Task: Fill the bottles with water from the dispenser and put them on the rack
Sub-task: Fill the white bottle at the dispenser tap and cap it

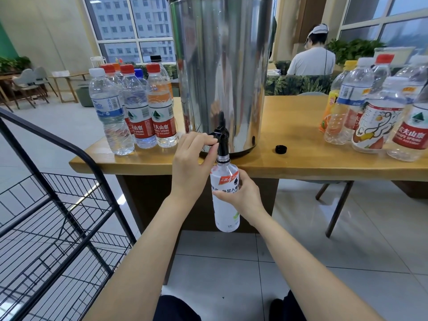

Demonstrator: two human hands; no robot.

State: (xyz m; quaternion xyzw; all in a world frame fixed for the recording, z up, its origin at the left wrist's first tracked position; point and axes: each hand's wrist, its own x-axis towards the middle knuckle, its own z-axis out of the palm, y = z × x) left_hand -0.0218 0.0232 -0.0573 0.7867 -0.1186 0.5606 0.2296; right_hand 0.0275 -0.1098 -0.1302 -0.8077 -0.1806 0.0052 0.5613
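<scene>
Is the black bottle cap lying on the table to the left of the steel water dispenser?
No: the black cap lies on the wooden table to the right of the steel dispenser.

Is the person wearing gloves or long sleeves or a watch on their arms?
No. Both the left hand and the right hand are bare, with no gloves. No sleeves show on either forearm, right down to the bottom of the picture. I see no watch, bracelet or ring on the sides that show. The nails look short and plain.
</scene>
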